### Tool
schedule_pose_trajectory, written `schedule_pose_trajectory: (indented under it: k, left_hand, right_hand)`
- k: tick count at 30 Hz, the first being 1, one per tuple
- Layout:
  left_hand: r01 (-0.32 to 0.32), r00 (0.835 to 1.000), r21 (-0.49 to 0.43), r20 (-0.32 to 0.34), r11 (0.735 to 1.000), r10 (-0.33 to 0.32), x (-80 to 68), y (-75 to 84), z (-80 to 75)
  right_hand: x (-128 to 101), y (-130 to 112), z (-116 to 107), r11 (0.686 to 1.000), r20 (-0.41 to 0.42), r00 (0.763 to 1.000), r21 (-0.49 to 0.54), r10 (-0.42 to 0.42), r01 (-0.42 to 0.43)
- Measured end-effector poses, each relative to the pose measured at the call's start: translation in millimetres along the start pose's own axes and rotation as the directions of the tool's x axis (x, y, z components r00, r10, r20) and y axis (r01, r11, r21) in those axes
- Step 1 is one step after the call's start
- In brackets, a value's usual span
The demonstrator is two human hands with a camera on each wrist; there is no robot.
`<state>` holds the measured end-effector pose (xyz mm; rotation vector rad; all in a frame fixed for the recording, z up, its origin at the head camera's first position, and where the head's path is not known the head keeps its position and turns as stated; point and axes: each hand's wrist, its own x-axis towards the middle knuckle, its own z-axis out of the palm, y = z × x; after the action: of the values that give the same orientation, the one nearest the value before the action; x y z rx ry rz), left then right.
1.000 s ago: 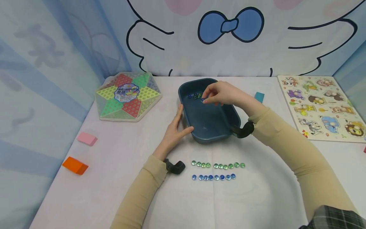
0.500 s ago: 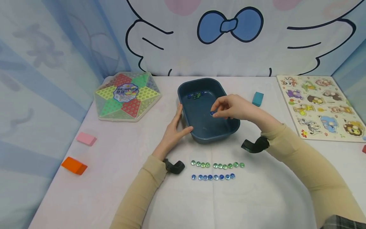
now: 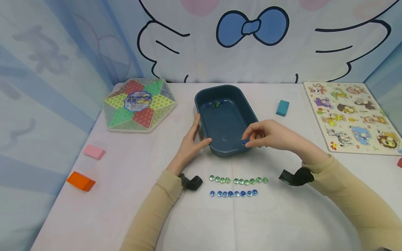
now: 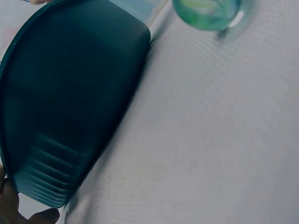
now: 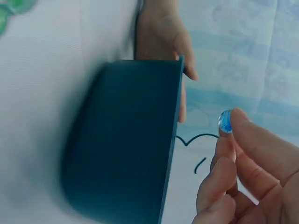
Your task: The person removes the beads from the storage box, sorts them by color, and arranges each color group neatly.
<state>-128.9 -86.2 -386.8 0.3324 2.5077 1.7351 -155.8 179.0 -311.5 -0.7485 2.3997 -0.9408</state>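
Observation:
A dark blue plastic basin (image 3: 220,130) stands on the white table, with several blue and green glass beads (image 3: 215,104) inside near its far left corner. My left hand (image 3: 189,148) rests against the basin's left side, fingers straight and thumb at the rim. Over the basin's near right edge, my right hand (image 3: 271,136) pinches a blue glass bead (image 5: 225,121) between thumb and fingertips; the right wrist view shows it plainly. In front of the basin lie a row of green glass beads (image 3: 246,182) and, closer to me, a row of blue ones (image 3: 237,194).
A hexagonal star-patterned game box (image 3: 139,105) sits at the back left, an animal puzzle board (image 3: 353,118) at the right. Pink (image 3: 94,152) and orange (image 3: 80,181) blocks lie on the left, a teal block (image 3: 282,108) behind my right hand. A printed curtain hangs behind.
My right hand has carried the blue bead from the basin's far part toward me and to the right, to its near right edge. The left hand has stayed against the basin.

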Motion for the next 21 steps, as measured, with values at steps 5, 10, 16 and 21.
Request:
schedule_pose_trajectory:
  k: [5, 10, 16, 21]
  left_hand:
    - [0.001, 1.000, 0.000, 0.004, 1.000, -0.001, -0.2, 0.4, 0.0]
    - [0.010, 1.000, 0.000, 0.002, 1.000, -0.010, -1.3, 2.4, -0.8]
    - [-0.005, 1.000, 0.012, -0.018, 1.000, 0.005, 9.8, -26.6, 4.1]
    - [-0.027, 0.999, 0.014, -0.026, 1.000, 0.027, 13.5, -38.9, 6.8]
  right_hand:
    - [-16.5, 13.8, 7.8, 0.991, 0.072, 0.988, -0.008, -0.136, 0.137]
    - [-29.9, 26.5, 16.7, 0.965, 0.194, 0.946, 0.009, -0.260, 0.263]
    - [-40.0, 36.6, 29.6, 0.967, 0.274, 0.930, 0.000, -0.246, 0.255]
    - [-44.3, 40.4, 37.4, 0.977, 0.311, 0.932, -0.041, -0.188, 0.211]
